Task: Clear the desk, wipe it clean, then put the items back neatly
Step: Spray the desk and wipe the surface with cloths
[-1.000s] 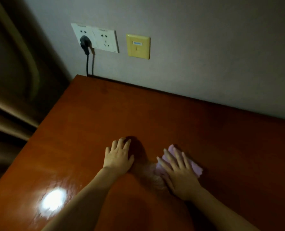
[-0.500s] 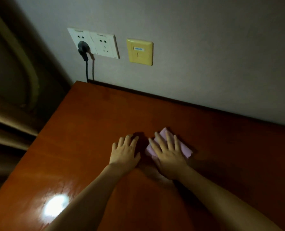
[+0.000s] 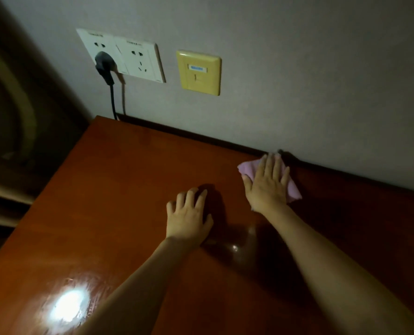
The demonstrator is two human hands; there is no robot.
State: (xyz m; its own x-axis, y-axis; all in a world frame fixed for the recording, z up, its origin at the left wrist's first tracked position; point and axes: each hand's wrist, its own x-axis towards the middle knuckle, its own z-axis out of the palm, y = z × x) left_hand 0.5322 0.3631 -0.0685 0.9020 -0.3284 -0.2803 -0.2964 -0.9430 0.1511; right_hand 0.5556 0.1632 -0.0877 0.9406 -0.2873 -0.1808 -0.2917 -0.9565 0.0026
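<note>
Dim light falls on a reddish-brown wooden desk (image 3: 128,189) that runs up against a pale grey wall (image 3: 298,68), seen from above by the person working at it. Near the back edge of the desk, close to the wall, lies a small pink cloth (image 3: 292,189), crumpled and flattened. The right hand (image 3: 267,187) presses down on it, palm flat, fingers straight and slightly spread, fingertips reaching toward the wall — the cloth shows at either side of the hand. Just beside it, nearer the viewer and to the left, the left hand (image 3: 189,216) rests on the bare wood with fingers apart and lightly bent, holding nothing. Both bare forearms stretch in from the bottom of the view.

A bright round glare (image 3: 68,305) shines on the polished wood at the lower left. On the wall above the desk's far left corner sits a white double socket plate (image 3: 133,59) with a dark plug (image 3: 104,66) in its left outlet — its cable (image 3: 113,102) drops behind the desk. Right of it is a yellow wall plate (image 3: 198,72). Blurred, shadowed curtain folds (image 3: 12,117) fill the left side.
</note>
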